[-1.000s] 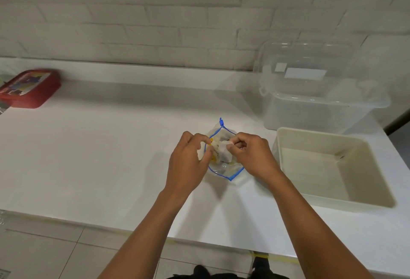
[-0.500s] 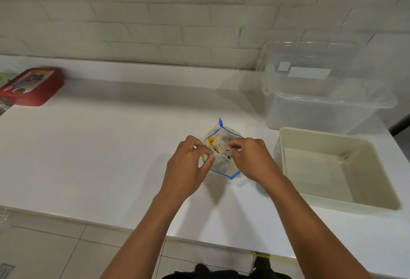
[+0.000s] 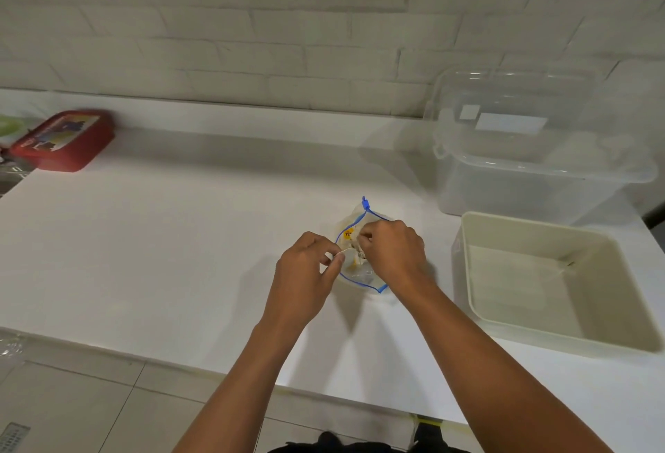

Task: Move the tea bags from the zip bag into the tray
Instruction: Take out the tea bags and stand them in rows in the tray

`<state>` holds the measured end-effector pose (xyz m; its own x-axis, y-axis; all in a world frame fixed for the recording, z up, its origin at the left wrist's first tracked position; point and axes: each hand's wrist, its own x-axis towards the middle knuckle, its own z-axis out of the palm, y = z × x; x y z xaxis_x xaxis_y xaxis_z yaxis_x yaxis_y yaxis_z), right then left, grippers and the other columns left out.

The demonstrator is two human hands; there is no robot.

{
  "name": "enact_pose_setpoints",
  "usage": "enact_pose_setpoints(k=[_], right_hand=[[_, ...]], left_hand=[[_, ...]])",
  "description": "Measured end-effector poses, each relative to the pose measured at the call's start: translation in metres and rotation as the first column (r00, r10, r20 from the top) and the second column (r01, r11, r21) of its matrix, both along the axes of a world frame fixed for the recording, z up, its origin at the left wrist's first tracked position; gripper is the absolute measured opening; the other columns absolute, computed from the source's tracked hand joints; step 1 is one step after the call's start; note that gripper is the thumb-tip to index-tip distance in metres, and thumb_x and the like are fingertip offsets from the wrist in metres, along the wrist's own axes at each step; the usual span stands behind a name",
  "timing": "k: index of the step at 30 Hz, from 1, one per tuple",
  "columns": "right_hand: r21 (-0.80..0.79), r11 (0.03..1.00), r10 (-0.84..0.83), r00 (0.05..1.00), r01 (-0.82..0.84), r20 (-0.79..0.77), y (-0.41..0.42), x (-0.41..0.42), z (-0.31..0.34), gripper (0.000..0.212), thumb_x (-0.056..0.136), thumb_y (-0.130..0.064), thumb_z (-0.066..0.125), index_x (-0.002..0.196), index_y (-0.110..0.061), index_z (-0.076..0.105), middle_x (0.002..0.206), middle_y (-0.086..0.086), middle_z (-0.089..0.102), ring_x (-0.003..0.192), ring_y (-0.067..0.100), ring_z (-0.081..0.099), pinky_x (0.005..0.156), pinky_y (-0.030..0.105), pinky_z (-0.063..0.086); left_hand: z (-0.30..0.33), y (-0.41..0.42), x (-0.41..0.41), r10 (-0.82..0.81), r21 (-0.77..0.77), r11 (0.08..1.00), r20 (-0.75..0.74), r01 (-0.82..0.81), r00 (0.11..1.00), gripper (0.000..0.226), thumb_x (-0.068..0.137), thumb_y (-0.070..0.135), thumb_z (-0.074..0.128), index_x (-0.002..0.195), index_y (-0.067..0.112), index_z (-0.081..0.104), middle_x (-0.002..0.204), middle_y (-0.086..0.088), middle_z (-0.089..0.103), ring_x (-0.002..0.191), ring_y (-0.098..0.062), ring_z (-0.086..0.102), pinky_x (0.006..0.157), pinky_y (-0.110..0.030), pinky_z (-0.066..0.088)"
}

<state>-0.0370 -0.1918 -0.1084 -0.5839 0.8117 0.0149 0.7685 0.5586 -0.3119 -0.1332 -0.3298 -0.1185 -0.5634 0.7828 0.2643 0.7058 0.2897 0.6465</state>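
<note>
A clear zip bag (image 3: 360, 272) with a blue zip edge lies open on the white counter, with tea bags (image 3: 349, 236) and yellow tags inside. My left hand (image 3: 306, 279) pinches the bag's left rim. My right hand (image 3: 392, 254) reaches into the mouth, its fingers curled on a tea bag; my fingers hide most of that tea bag. The cream tray (image 3: 554, 337) stands to the right of the bag with nothing in it.
A clear plastic storage box (image 3: 532, 179) with its lid stands behind the tray against the brick wall. A red box (image 3: 64, 139) sits at the far left. The counter's front edge runs just below my forearms.
My right hand has gone deeper into the bag's mouth. My left hand has shifted slightly, still holding the rim. The white tea bag seen a second ago is now covered by my fingers.
</note>
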Motion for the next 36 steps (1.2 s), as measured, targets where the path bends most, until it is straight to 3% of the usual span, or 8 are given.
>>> enact_pose_setpoints(k=[3, 6, 9, 15, 20, 25, 29, 36], right_hand=[[-0.09, 0.994, -0.07, 0.993, 0.062, -0.093, 0.002, 0.005, 0.003, 0.018, 0.083, -0.024, 0.053, 0.071, -0.018, 0.065, 0.064, -0.001, 0.056, 0.062, 0.025, 0.054, 0.052, 0.027, 0.036], [-0.37, 0.928, -0.175, 0.931, 0.046, -0.321, 0.003, 0.016, 0.014, 0.016, 0.08, -0.022, 0.059, 0.068, -0.02, 0.071, 0.06, -0.002, 0.067, 0.047, 0.017, 0.064, 0.056, 0.028, 0.053], [-0.548, 0.836, -0.283, 0.829, -0.034, -0.482, 0.0, 0.029, 0.029, 0.012, 0.084, -0.018, 0.067, 0.074, -0.018, 0.073, 0.056, -0.008, 0.067, 0.043, 0.016, 0.063, 0.047, 0.02, 0.046], [-0.658, 0.739, -0.395, 0.698, -0.146, -0.598, 0.006, 0.043, 0.035, 0.009, 0.095, -0.017, 0.061, 0.086, -0.014, 0.062, 0.065, -0.001, 0.063, 0.048, 0.022, 0.057, 0.037, 0.019, 0.031], [-0.677, 0.706, -0.417, 0.651, -0.207, -0.634, 0.016, 0.051, 0.033, 0.012, 0.098, -0.018, 0.059, 0.088, -0.013, 0.063, 0.062, 0.007, 0.057, 0.049, 0.017, 0.051, 0.038, 0.019, 0.029], [-0.635, 0.718, -0.337, 0.655, -0.286, -0.677, 0.02, 0.055, 0.035, 0.014, 0.099, -0.019, 0.057, 0.089, -0.011, 0.063, 0.066, 0.005, 0.064, 0.058, 0.017, 0.06, 0.042, 0.025, 0.039], [-0.494, 0.845, -0.204, 0.73, -0.205, -0.652, 0.016, 0.045, 0.031, 0.016, 0.094, -0.022, 0.062, 0.079, -0.021, 0.069, 0.061, -0.01, 0.066, 0.048, 0.004, 0.056, 0.053, 0.024, 0.046], [-0.108, 0.962, 0.139, 0.794, -0.249, -0.592, 0.011, 0.029, 0.018, 0.016, 0.088, -0.033, 0.062, 0.091, -0.029, 0.077, 0.092, -0.015, 0.076, 0.086, 0.01, 0.071, 0.076, 0.035, 0.056]], left_hand=[[0.0, 0.0, -0.001, 0.0, 0.006, 1.0, 0.01, 0.0, 1.0, 0.004, 0.091, 0.026, 0.07, 0.087, 0.027, 0.071, 0.095, 0.014, 0.06, 0.07, 0.001, 0.064, 0.065, -0.028, 0.055], [0.001, 0.001, -0.002, 0.002, 0.006, 1.0, 0.016, -0.002, 1.0, 0.005, 0.091, 0.028, 0.07, 0.086, 0.028, 0.071, 0.095, 0.014, 0.062, 0.071, 0.002, 0.064, 0.067, -0.028, 0.055], [0.004, 0.002, -0.003, 0.004, 0.016, 1.0, 0.02, -0.005, 1.0, 0.006, 0.091, 0.028, 0.069, 0.085, 0.029, 0.07, 0.094, 0.015, 0.062, 0.071, 0.001, 0.065, 0.065, -0.025, 0.053], [0.025, 0.006, 0.002, -0.017, 0.077, 0.997, 0.09, 0.01, 0.996, 0.008, 0.093, 0.027, 0.066, 0.085, 0.027, 0.064, 0.091, 0.015, 0.063, 0.077, -0.001, 0.063, 0.056, -0.011, 0.036], [0.049, 0.012, 0.015, -0.055, 0.084, 0.996, 0.155, 0.043, 0.986, 0.011, 0.095, 0.02, 0.062, 0.085, 0.019, 0.06, 0.08, 0.013, 0.066, 0.047, 0.012, 0.048, 0.051, -0.009, 0.034], [0.062, 0.024, 0.027, 0.003, 0.061, 0.998, 0.157, -0.013, 0.988, 0.012, 0.095, 0.023, 0.061, 0.084, 0.023, 0.058, 0.075, 0.018, 0.065, 0.057, 0.009, 0.055, 0.053, -0.011, 0.036], [0.061, 0.021, 0.02, 0.174, 0.002, 0.985, 0.088, -0.175, 0.981, 0.009, 0.092, 0.03, 0.061, 0.084, 0.028, 0.058, 0.076, 0.02, 0.066, 0.066, 0.006, 0.06, 0.056, -0.02, 0.039], [0.06, 0.009, 0.009, 0.26, -0.041, 0.966, 0.12, -0.257, 0.958, 0.009, 0.093, 0.03, 0.062, 0.085, 0.028, 0.06, 0.079, 0.021, 0.067, 0.076, 0.006, 0.063, 0.059, -0.018, 0.04]])
